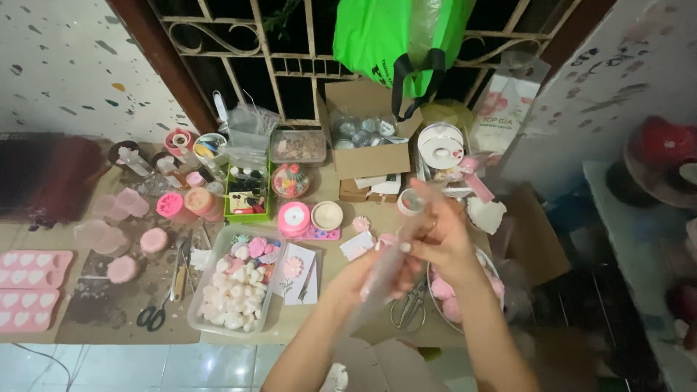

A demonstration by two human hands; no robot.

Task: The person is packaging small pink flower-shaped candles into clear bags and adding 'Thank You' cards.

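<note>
Both my hands hold a clear plastic bag (396, 254) above the work surface, right of centre. My left hand (363, 279) grips its lower part from underneath. My right hand (435, 236) pinches the upper part, fingers closed on the film. The bag is blurred and see-through; I cannot tell whether anything is inside it. Beneath the hands lie metal scissors (410, 308) and a bowl (435, 270) of pink flower-shaped pieces, partly hidden by my right forearm.
A clear tray (194, 308) of white and pink shaped pieces sits left of my hands, with small cards (298, 272) beside it. Pink heart moulds (29, 287), black scissors (151, 316), pink jars, ribbon rolls (294, 218), a cardboard box (367, 156) and a green bag (396, 36) crowd the surface.
</note>
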